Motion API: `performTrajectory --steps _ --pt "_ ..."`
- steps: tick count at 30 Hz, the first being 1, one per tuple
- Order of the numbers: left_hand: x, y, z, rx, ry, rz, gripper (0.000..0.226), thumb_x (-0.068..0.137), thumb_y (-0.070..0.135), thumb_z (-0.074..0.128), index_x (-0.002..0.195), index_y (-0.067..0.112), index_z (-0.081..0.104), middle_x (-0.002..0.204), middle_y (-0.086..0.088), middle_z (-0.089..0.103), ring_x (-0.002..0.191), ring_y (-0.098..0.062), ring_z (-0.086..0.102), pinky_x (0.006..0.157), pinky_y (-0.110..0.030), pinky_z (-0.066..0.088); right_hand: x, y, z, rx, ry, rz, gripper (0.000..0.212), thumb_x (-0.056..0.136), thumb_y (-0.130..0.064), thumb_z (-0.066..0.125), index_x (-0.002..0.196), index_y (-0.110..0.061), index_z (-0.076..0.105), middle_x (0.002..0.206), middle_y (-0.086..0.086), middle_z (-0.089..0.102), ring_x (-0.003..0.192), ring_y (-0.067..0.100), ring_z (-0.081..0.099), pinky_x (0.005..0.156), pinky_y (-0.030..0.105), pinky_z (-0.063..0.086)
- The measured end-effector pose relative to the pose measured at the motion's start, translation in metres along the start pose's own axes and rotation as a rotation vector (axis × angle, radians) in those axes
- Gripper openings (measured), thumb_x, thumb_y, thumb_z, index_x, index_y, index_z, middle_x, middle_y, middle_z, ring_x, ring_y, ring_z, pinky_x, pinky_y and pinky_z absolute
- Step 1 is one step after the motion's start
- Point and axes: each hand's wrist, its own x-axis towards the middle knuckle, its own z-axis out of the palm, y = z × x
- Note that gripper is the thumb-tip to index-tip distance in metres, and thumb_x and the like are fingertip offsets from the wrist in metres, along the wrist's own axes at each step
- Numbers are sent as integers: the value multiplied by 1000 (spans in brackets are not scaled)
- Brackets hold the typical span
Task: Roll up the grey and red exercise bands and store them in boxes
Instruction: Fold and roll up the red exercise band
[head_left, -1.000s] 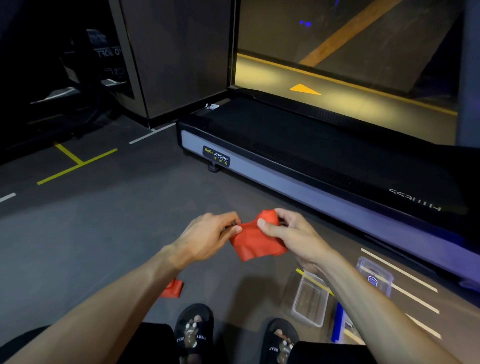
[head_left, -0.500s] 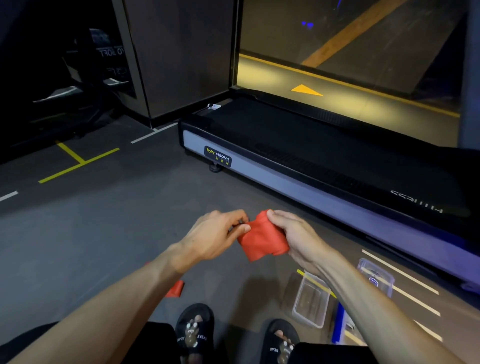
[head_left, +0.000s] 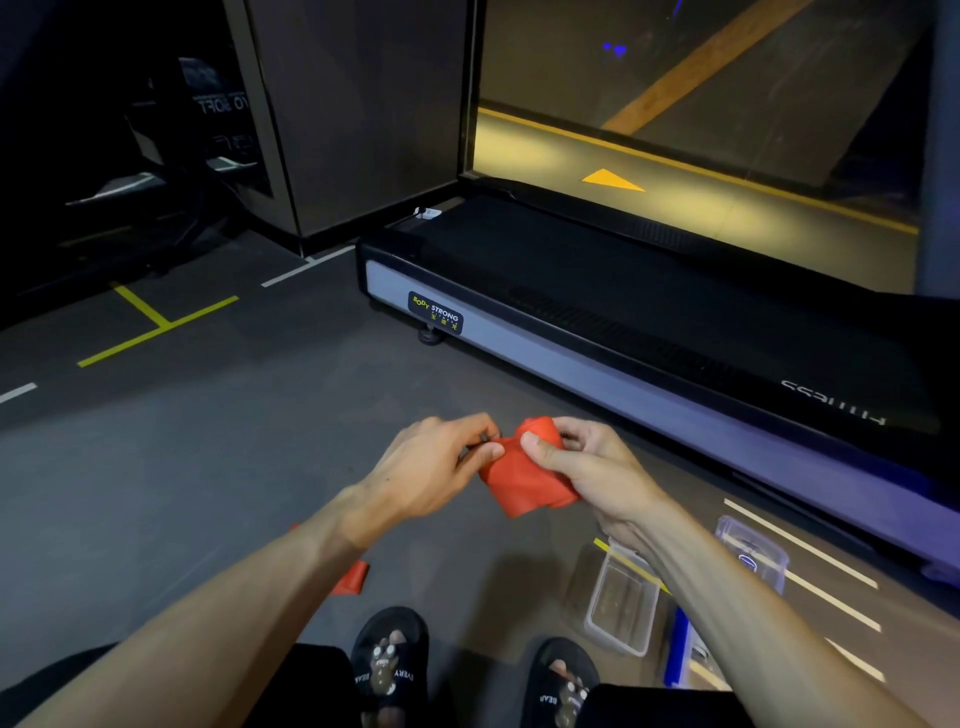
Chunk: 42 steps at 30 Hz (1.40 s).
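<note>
I see both hands curled on the red band (head_left: 524, 475), held above the floor: my left hand (head_left: 431, 470) pinches its left edge, my right hand (head_left: 592, 470) grips the bunched roll, thumb on top. Below, on the grey floor (head_left: 208, 467), a clear box (head_left: 621, 605) sits open beside a treadmill (head_left: 649, 332).

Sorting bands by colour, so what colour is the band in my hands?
Red, plain, no pattern. The band shows best in the head view.
</note>
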Motion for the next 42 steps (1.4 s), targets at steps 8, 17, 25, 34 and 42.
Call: performTrajectory --steps 8,17,25,34,42 --pt "3 5 0 -17 6 9 13 101 48 53 102 35 55 70 24 62 68 -10 60 63 -29 44 3 2 0 -8 -8 45 25 97 -28 68 113 -9 69 110 20 75 93 22 70 79 33 53" --pt "2 13 -2 -27 25 18 17 99 50 51 104 35 55 79 14 71 69 -16 62 63 -32 49 0 3 6 -87 9 -26 54 67 -39 83 112 -14 66 109 13 75 92 19 72 75 33 58" --pt "3 20 -7 8 80 15 13 99 44 56 105 33 59 71 21 65 65 -14 62 60 -28 38 0 4 3 -70 16 -58 30 91 -24 75 117 -11 69 107 9 75 97 14 70 81 24 57" --pt "1 26 -12 -15 136 44 12 97 45 57 98 33 61 68 27 64 56 -13 57 57 -28 42 3 4 8 -314 14 -123 48 87 -27 81 128 -17 58 116 2 67 104 14 65 93 28 55" --pt "17 37 -29 -494 14 -161 4 94 29 69 95 26 66 72 10 72 50 -13 59 59 -28 52 5 -5 6 -72 12 -96 23 95 -16 69 118 -11 66 104 7 73 91 12 66 82 29 54"
